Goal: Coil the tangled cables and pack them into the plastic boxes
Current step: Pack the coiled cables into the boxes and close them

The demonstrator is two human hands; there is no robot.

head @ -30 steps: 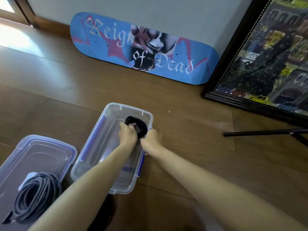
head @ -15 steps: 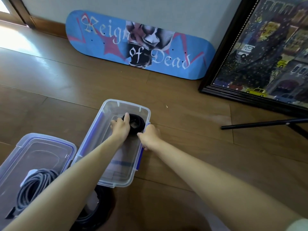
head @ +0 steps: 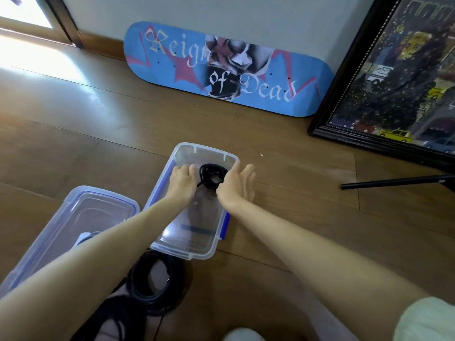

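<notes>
The small black cable coil (head: 213, 174) now lies loose in the far end of the clear box (head: 206, 147). A second ago both hands were closed over it, pushing it down. The right hand (head: 236, 185) has since let go, and its fingers (head: 249, 173) are spread and released, hovering just beside the coil over the box's right rim. The left hand (head: 183, 179) has slid off to the coil's left and sits low inside the box with its fingers bent. A short tail of cable runs from the coil toward it, but I cannot tell whether it pinches that tail or only rests there.

By my reading this coil is packed and holding its shape, so the hands are about to be free for the next cable. A larger black cable bundle (head: 152, 279) waits on the floor just in front of the box, near the person's knees. The second box (head: 105, 195) stands to the left, and a bit of grey cable (head: 85, 236) shows in it behind the left forearm.

Everything sits on a brown wooden floor (head: 73, 134), with sunlight pooling at the far left by a doorway. A blue skateboard deck (head: 307, 77) leans against the pale wall, a dark-framed picture (head: 394, 82) stands to its right, and a thin black rod (head: 394, 182) lies across the floor at the right.
</notes>
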